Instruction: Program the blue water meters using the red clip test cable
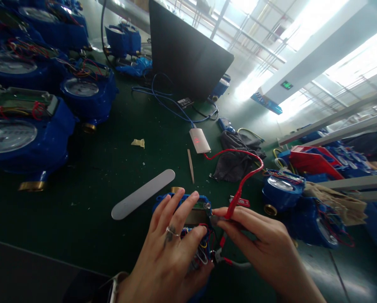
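Head view: right hand [261, 237] pinches end of red cable [237, 194], thumb against fingers, at far right corner of blue meter [196, 217]. Meter lies just left of pinch; long axis unclear, mostly covered. Left hand [168, 252] nearer, spread wide across meter, thumb by loose wires [203, 254]. White box [199, 140] farther off.

Dark green counter [49, 219], straight front edge lower left, dark area below it. Lower right: pale grey surface [317, 275] with dark seam, floor or other can't tell. Thick white column [317, 46] leaning in view, small green lit sign [287, 85] on it, blue panel [267, 103] at its lower end. Pale overhead bars [221, 14] along top. Light-coloured rack rails [355, 182] right. Bright white glare [370, 42] upper right, windows or lamps unclear.
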The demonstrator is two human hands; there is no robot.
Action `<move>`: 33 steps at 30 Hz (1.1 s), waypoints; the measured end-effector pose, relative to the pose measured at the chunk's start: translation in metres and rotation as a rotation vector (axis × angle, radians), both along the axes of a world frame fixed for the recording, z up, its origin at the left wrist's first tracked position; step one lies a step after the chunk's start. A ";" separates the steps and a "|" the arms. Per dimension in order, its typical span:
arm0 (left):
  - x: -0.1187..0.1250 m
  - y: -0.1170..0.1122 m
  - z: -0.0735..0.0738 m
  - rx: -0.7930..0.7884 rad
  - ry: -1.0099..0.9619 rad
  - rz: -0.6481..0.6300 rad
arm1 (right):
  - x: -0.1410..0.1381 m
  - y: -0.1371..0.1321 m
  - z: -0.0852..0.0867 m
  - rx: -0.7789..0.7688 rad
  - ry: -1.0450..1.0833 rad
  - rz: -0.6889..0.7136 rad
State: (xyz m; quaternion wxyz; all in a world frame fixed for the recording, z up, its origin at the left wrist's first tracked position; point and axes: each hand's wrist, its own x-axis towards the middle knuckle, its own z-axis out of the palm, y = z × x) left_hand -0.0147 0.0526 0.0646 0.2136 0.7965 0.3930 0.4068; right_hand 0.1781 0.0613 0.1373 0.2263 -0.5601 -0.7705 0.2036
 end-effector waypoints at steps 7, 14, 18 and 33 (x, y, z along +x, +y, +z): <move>0.000 -0.002 0.000 -0.003 0.004 0.000 | -0.003 0.001 0.002 -0.007 0.004 -0.004; -0.001 -0.002 0.001 -0.009 0.014 -0.014 | 0.000 0.000 0.000 -0.015 0.007 -0.016; -0.002 -0.002 0.002 -0.029 0.013 -0.023 | 0.003 -0.003 -0.005 -0.017 0.041 -0.029; -0.006 0.003 0.008 -0.053 0.031 -0.034 | 0.007 -0.015 -0.025 -0.107 0.306 -0.111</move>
